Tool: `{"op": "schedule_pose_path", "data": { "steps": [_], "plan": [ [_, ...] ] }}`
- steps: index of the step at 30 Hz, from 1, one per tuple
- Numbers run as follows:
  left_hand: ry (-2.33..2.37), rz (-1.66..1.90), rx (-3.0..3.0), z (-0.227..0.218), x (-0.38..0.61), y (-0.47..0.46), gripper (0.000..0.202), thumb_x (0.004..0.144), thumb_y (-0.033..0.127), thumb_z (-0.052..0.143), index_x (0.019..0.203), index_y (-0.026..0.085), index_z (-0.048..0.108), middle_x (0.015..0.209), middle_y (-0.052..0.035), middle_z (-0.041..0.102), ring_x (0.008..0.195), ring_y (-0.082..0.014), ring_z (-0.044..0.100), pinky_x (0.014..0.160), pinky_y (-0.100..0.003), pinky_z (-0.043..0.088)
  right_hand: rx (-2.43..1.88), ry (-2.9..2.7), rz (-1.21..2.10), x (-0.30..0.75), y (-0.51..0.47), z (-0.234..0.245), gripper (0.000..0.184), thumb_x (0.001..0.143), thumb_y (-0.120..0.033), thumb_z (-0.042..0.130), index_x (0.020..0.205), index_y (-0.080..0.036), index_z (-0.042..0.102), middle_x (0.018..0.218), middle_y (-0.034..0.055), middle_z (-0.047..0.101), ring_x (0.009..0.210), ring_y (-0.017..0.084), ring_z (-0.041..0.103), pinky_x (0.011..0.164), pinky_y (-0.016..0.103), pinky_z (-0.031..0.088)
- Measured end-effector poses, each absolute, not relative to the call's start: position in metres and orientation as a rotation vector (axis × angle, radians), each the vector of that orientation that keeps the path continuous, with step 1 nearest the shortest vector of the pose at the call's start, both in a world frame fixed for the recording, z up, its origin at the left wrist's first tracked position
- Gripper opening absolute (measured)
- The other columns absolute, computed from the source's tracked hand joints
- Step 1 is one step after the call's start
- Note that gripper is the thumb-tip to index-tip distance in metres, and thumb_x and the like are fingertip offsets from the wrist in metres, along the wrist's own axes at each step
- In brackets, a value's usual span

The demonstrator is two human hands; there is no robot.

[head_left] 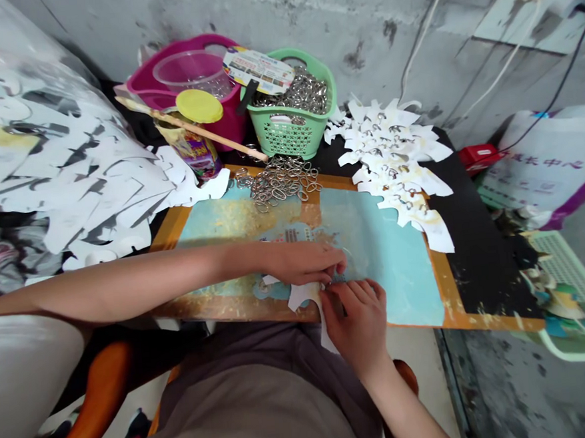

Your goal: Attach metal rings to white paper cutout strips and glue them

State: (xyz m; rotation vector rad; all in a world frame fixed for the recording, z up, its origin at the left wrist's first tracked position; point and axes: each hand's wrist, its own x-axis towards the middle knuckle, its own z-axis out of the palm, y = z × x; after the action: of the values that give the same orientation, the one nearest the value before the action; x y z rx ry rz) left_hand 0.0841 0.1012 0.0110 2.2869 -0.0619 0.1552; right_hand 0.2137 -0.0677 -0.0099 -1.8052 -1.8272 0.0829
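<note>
1. White cut-out (305, 295): at the near edge of the worktop (480, 252), between both hands; one end over the surface, a narrow tail dropping past the edge above the lap.
2. Its appearance: flat, matte white, thin, with curved notches and pointed corners; the upper end is covered by fingers.
3. Right hand (358, 311): grip pinching the cut-out at its upper end, thumb against bent fingers.
4. Left hand (305, 261): reaches across from the left, fingers curled, tips meeting the right hand's; cannot tell whether this grip is pinching anything.
5. Pale-blue sheet (407, 284): smooth, worn yellowish at left; it stretches rightward from the hands to the brown border, leaving sideways room there.
6. Loose metal rings (284, 183): shiny, oval, heaped beyond the hands, well apart from them.
7. Green basket (289, 136): perforated plastic, filled with similar rings, just behind the heap; magenta basket (232, 116) beside it.
8. Overlapping white pieces (393, 158): scalloped, carrying rings, along the far right.
9. Clear plastic bag (36, 70): bulging with white cut shapes, far left.
</note>
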Motion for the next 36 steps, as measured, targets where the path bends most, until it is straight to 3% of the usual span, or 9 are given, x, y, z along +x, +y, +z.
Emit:
{"op": "schedule_pose_path", "data": {
  "steps": [5,10,16,21,24,29,33,36],
  "plan": [
    [-0.006,0.347,2.360,0.021,0.074,0.095,0.015,0.091,0.017,0.056,0.104,0.019,0.049,0.097,-0.0087,0.066,0.099,-0.0229,0.057,0.095,-0.037,0.044,-1.852,-1.867,-0.071,0.205,-0.073,-0.013,0.012,0.093,-0.019,0.053,0.087,-0.021,0.062,0.072,0.0024,0.064,0.076,0.021,0.058,0.096,0.047,0.033],
    [-0.053,0.347,2.462,0.013,0.069,0.088,0.018,0.088,0.008,0.053,0.101,0.021,0.051,0.089,-0.0045,0.068,0.092,-0.0207,0.059,0.100,-0.038,0.042,-1.847,-1.848,-0.123,0.202,-0.072,-0.014,0.015,0.094,-0.017,0.049,0.085,-0.022,0.059,0.069,0.0023,0.061,0.072,0.021,0.056,0.095,0.047,0.034],
    [-0.103,0.247,2.470,0.010,0.074,0.092,0.014,0.094,0.018,0.055,0.107,0.021,0.051,0.091,-0.0049,0.071,0.098,-0.0203,0.061,0.100,-0.035,0.041,-1.831,-1.810,-0.074,0.204,-0.071,-0.014,0.015,0.094,-0.016,0.049,0.083,-0.022,0.058,0.070,0.0022,0.062,0.072,0.020,0.057,0.092,0.045,0.035],
    [-0.222,0.188,2.512,0.019,0.085,0.094,0.014,0.094,0.012,0.050,0.106,0.020,0.051,0.082,-0.0040,0.071,0.085,-0.0198,0.063,0.095,-0.034,0.043,-1.772,-1.806,0.045,0.209,-0.075,-0.015,0.011,0.093,-0.016,0.050,0.089,-0.021,0.059,0.075,0.0035,0.065,0.077,0.021,0.059,0.091,0.045,0.034],
    [-0.256,0.198,2.586,0.020,0.082,0.091,0.014,0.095,0.010,0.046,0.104,0.018,0.053,0.081,-0.0050,0.069,0.081,-0.0188,0.063,0.100,-0.034,0.043,-1.742,-1.820,0.102,0.213,-0.077,-0.013,0.009,0.090,-0.019,0.052,0.094,-0.021,0.060,0.079,0.0048,0.066,0.081,0.022,0.059,0.091,0.046,0.034],
    [-0.189,0.267,2.740,0.012,0.063,0.079,0.024,0.098,0.011,0.040,0.093,0.018,0.062,0.090,-0.0071,0.071,0.094,-0.0188,0.066,0.116,-0.038,0.033,-1.749,-1.891,0.162,0.217,-0.081,-0.008,0.014,0.088,-0.020,0.053,0.100,-0.022,0.061,0.081,0.0050,0.065,0.088,0.025,0.058,0.096,0.049,0.032],
    [-0.046,0.310,2.714,0.011,0.054,0.071,0.024,0.098,0.008,0.041,0.093,0.015,0.063,0.092,-0.0056,0.072,0.107,-0.0172,0.066,0.117,-0.034,0.035,-1.726,-1.931,0.193,0.222,-0.083,-0.007,0.020,0.090,-0.017,0.051,0.107,-0.022,0.060,0.086,0.0054,0.067,0.093,0.026,0.058,0.097,0.050,0.031],
    [-0.027,0.372,2.747,0.012,0.049,0.067,0.016,0.097,0.010,0.045,0.098,0.013,0.060,0.093,-0.0081,0.072,0.103,-0.0184,0.068,0.116,-0.038,0.036,-1.679,-1.936,0.227,0.228,-0.083,-0.009,0.024,0.089,-0.014,0.050,0.111,-0.022,0.057,0.092,0.0057,0.069,0.095,0.026,0.057,0.096,0.048,0.031]
  ]
}}
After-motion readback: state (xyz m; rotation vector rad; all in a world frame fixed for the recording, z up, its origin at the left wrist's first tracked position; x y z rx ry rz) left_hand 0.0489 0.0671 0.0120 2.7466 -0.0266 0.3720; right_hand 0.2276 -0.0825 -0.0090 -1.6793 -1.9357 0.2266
